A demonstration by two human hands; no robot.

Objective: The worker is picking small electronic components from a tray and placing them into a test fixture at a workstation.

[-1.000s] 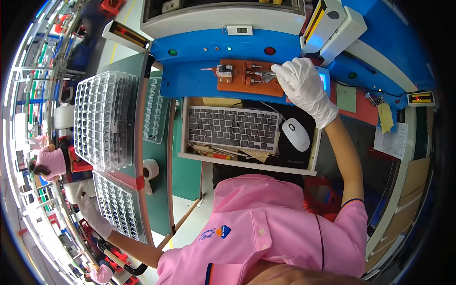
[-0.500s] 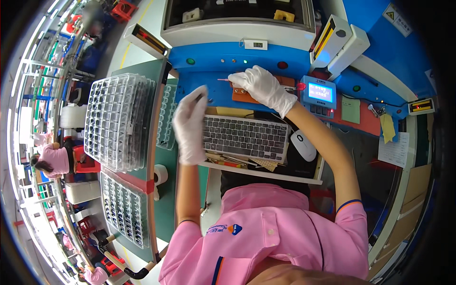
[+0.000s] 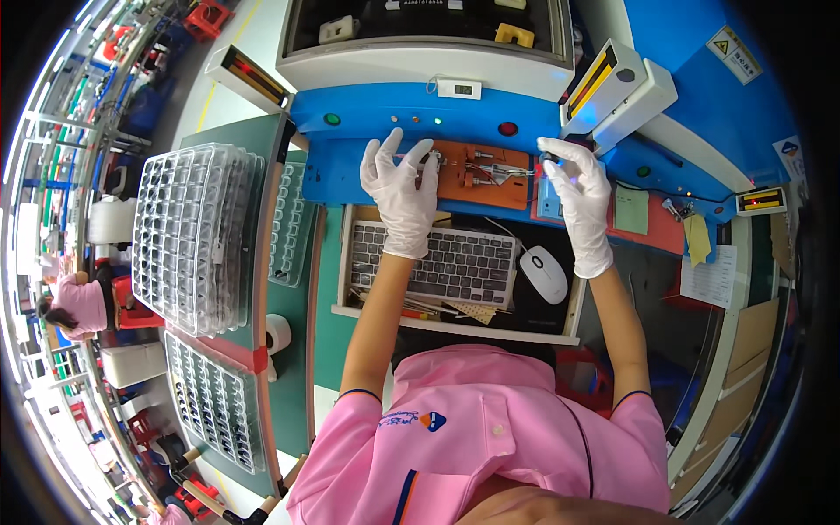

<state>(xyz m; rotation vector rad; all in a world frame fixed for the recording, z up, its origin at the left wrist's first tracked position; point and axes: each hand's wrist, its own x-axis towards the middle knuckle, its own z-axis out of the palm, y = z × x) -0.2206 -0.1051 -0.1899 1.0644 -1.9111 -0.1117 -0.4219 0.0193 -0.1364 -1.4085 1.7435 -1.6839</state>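
Both my hands wear white gloves. My left hand [image 3: 401, 194] is at the left end of an orange-brown fixture block [image 3: 457, 185], fingers spread, with the thumb and forefinger beside its small metal end piece. A thin pink pin shows partly between those fingers. On the block lies a metal toggle clamp [image 3: 492, 171] with a red handle tip [image 3: 539, 170]. My right hand [image 3: 581, 206] is just right of that tip, its thumb and forefinger curved with a gap between them. It partly covers the blue display box [image 3: 549, 199]. Whether the thumb touches the red tip is unclear.
Below the fixture, a drawer holds a keyboard [image 3: 437, 262] and a white mouse [image 3: 544, 275]. Clear plastic trays [image 3: 188, 236] are stacked at the left, with another tray [image 3: 214, 398] nearer. Light-barrier posts [image 3: 248, 77] flank the blue machine. A tape roll [image 3: 277, 333] stands by the bench.
My left hand has moved right to the fixture's left end. My right hand has left that end and moved right beside the clamp's red tip, in front of the display box.
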